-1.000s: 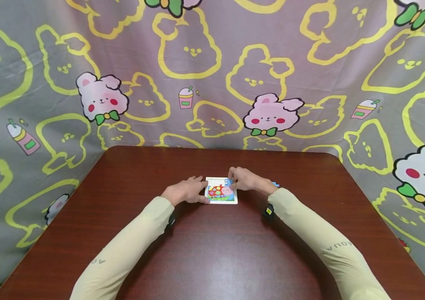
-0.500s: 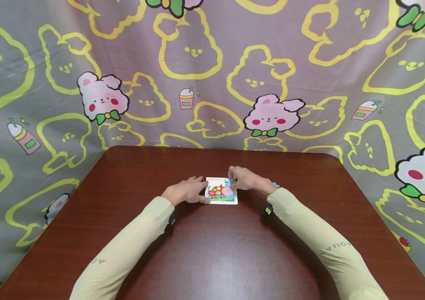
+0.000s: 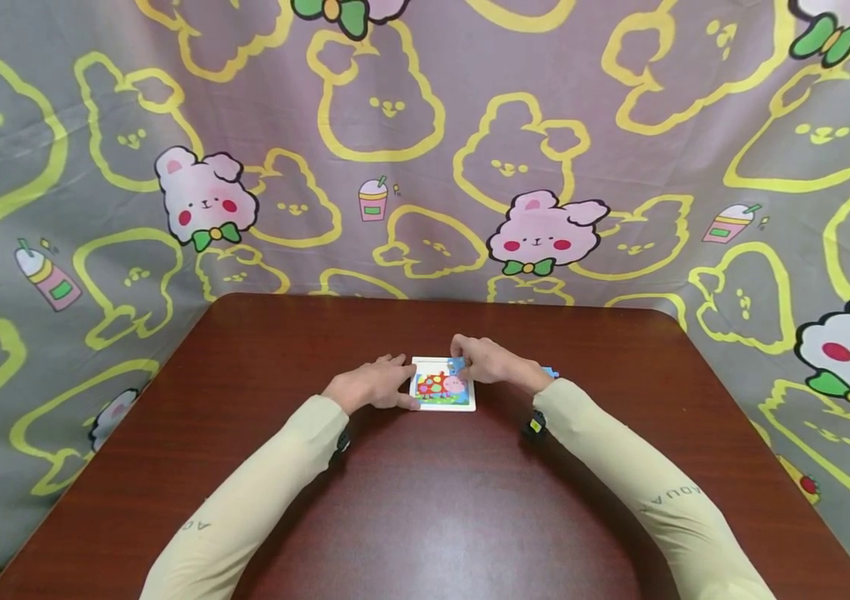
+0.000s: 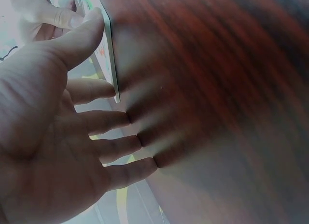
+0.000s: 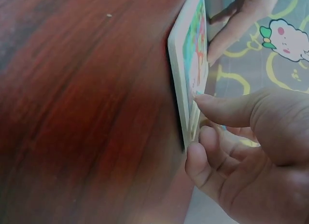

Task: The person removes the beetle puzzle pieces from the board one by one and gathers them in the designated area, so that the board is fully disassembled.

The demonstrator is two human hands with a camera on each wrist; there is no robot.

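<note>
A square, white-framed picture puzzle [image 3: 442, 387] lies on the reddish-brown, wood-grain tabletop [image 3: 425, 500]. The left hand [image 3: 374, 384] — fingers spread, nearly straight — touches its left side; the right hand [image 3: 496, 364] curls at its right edge, any grip unclear.

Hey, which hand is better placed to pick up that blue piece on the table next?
Probably the right hand: the blue piece shows just past its wrist. The left hand is at the opposite side of the puzzle board, farther away.
</note>
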